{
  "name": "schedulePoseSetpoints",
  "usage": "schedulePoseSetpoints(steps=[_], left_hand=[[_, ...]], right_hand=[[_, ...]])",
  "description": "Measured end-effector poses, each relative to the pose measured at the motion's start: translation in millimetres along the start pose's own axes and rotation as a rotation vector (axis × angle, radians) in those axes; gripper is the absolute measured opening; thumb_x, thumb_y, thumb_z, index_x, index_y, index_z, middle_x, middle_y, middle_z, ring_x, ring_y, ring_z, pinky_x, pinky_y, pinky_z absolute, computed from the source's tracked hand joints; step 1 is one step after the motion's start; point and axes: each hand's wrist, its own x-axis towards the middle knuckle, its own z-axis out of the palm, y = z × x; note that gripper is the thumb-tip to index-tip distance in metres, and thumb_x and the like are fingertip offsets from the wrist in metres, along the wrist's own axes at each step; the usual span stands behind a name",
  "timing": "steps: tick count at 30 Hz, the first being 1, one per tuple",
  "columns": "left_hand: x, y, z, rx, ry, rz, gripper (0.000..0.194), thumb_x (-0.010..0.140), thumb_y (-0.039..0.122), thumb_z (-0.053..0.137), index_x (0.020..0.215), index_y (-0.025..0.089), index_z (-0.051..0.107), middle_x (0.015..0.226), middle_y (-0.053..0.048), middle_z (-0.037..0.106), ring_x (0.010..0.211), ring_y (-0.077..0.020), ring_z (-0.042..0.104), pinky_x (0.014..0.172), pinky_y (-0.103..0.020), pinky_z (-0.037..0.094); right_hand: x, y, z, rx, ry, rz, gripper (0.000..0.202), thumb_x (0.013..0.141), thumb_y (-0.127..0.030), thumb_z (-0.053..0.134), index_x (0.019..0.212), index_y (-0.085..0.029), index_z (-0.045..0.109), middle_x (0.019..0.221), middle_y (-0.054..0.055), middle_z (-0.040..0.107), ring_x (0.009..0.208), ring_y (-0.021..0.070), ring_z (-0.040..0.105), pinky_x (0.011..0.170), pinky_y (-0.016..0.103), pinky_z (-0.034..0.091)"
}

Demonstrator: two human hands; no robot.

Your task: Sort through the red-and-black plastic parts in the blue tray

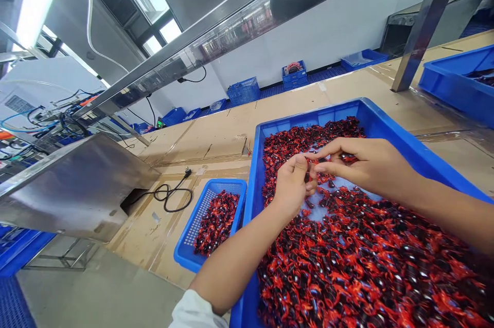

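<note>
- Closest up, a big blue bin [389,127] is piled with small red and black parts [366,266], with one bare patch of bin floor under the hands.
- Left hand [291,186] has its grip pressed together on one small dark part [307,176], held just above that patch.
- Right hand [363,163] meets it, thumb and forefinger pinching the same part from the other side.
- Just left of the bin, touching it, a smaller blue mesh basket [193,230] holds a small heap of the same parts.
- The bench [216,132] is covered in taped cardboard, with a black cord [172,197] coiled on it beside a steel chute [77,184].
- Farther back: another blue tray [451,81] at right, blue crates [243,90] along a white wall.
</note>
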Motion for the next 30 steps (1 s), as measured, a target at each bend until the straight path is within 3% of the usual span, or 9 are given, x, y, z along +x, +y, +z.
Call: schedulePoseSetpoints(steps=[2,4,6,9,13,18,22,26,30], left_hand=[[-4.1,5.1,-2.3,0.130,0.021,0.123,0.071,0.078,0.083,0.094,0.109,0.020,0.083,0.071,0.003,0.058,0.058,-0.0091,0.045,0.053,-0.022,0.033],[-10.2,12.4,-3.2,0.258,0.054,0.229,0.063,0.076,0.076,0.099,0.105,0.021,0.089,0.081,-0.003,0.070,0.077,-0.0169,0.061,0.064,-0.025,0.045],[-16.7,17.9,-2.7,0.350,0.091,0.302,0.058,0.077,0.075,0.099,0.103,0.023,0.092,0.095,-0.009,0.078,0.096,-0.0250,0.068,0.076,-0.030,0.052],[-23.1,18.4,-1.5,0.380,0.096,0.342,0.078,0.079,0.093,0.085,0.112,0.022,0.094,0.082,-0.009,0.073,0.081,-0.0237,0.062,0.069,-0.032,0.047],[-23.3,11.0,0.3,0.300,0.009,0.245,0.105,0.078,0.109,0.065,0.121,0.017,0.092,0.063,-0.001,0.057,0.057,-0.0135,0.039,0.054,-0.028,0.032],[-19.7,5.4,4.4,0.207,-0.025,0.137,0.102,0.082,0.108,0.063,0.111,0.014,0.090,0.054,0.003,0.045,0.050,-0.0099,0.033,0.052,-0.025,0.031],[-21.0,5.7,5.0,0.196,-0.015,0.164,0.099,0.080,0.107,0.068,0.109,0.014,0.090,0.053,0.006,0.038,0.050,-0.0085,0.026,0.050,-0.024,0.025],[-24.4,8.6,4.0,0.306,0.020,0.210,0.099,0.087,0.102,0.067,0.129,0.016,0.089,0.064,0.001,0.054,0.058,-0.0114,0.035,0.056,-0.026,0.030],[-22.0,9.7,4.4,0.265,0.016,0.130,0.106,0.090,0.102,0.062,0.150,0.016,0.078,0.058,0.005,0.044,0.054,-0.0122,0.032,0.054,-0.027,0.026]], right_hand=[[-1.3,-1.5,-4.2,-0.030,0.049,-0.084,0.042,0.101,-0.076,0.077,0.101,-0.034,0.087,0.069,-0.002,0.076,0.056,0.0180,0.066,0.057,0.035,0.044],[-3.4,-3.5,-6.8,-0.072,0.062,-0.163,0.044,0.102,-0.078,0.074,0.098,-0.036,0.087,0.066,-0.002,0.074,0.054,0.0185,0.065,0.054,0.036,0.042],[-5.7,-7.0,-7.4,-0.116,0.058,-0.204,0.050,0.102,-0.083,0.068,0.096,-0.037,0.086,0.063,-0.002,0.072,0.051,0.0187,0.063,0.051,0.037,0.038],[-8.7,-15.0,-5.7,-0.137,0.091,-0.221,0.056,0.102,-0.087,0.064,0.094,-0.036,0.085,0.061,-0.003,0.072,0.046,0.0181,0.062,0.048,0.037,0.038],[-10.7,-24.5,-1.7,-0.073,0.155,-0.235,0.048,0.102,-0.081,0.071,0.094,-0.035,0.084,0.061,-0.005,0.073,0.044,0.0161,0.063,0.047,0.035,0.041],[-11.9,-27.7,2.8,-0.003,0.100,-0.199,0.036,0.104,-0.072,0.076,0.116,-0.041,0.090,0.071,-0.004,0.080,0.052,0.0188,0.070,0.050,0.034,0.046],[-12.4,-26.3,7.7,-0.068,0.061,-0.248,0.040,0.110,-0.067,0.070,0.128,-0.036,0.087,0.088,-0.002,0.088,0.062,0.0180,0.077,0.058,0.031,0.051],[-11.8,-18.9,11.9,-0.098,0.062,-0.326,0.047,0.110,-0.072,0.065,0.120,-0.031,0.086,0.083,0.000,0.085,0.058,0.0171,0.071,0.056,0.031,0.050],[-10.4,-9.4,12.4,-0.059,0.011,-0.254,0.041,0.111,-0.066,0.069,0.115,-0.029,0.086,0.072,-0.003,0.078,0.055,0.0162,0.068,0.057,0.031,0.049]])
